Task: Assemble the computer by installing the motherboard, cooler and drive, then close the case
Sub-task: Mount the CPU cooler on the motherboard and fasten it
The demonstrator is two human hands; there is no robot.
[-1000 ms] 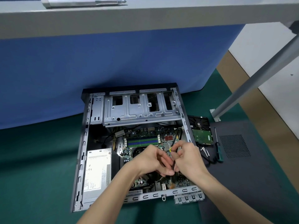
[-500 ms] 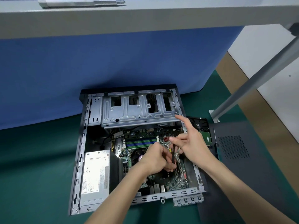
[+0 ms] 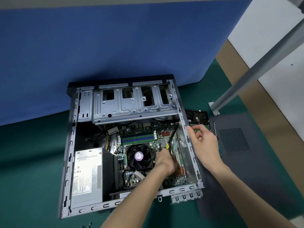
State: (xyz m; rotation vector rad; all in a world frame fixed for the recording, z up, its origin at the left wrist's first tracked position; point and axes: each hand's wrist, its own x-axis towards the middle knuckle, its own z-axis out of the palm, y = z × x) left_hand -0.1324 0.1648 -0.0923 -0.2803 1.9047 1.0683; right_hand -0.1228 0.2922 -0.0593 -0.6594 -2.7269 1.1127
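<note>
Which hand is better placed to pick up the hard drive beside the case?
Right. The right hand hovers just by the hard drive, outside the case; the left hand is down among cables over the motherboard.

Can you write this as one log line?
left hand: at black cable beside cooler | right hand: empty, over case wall near hard drive

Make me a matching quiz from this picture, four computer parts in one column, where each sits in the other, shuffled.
1 power supply
2 cooler fan
3 hard drive
4 side panel

A middle of the motherboard
B on the mat beside the right wall of the case
C near-left corner inside the case
D flat on the mat, farthest right

Pairs: 1-C, 2-A, 3-B, 4-D
</note>
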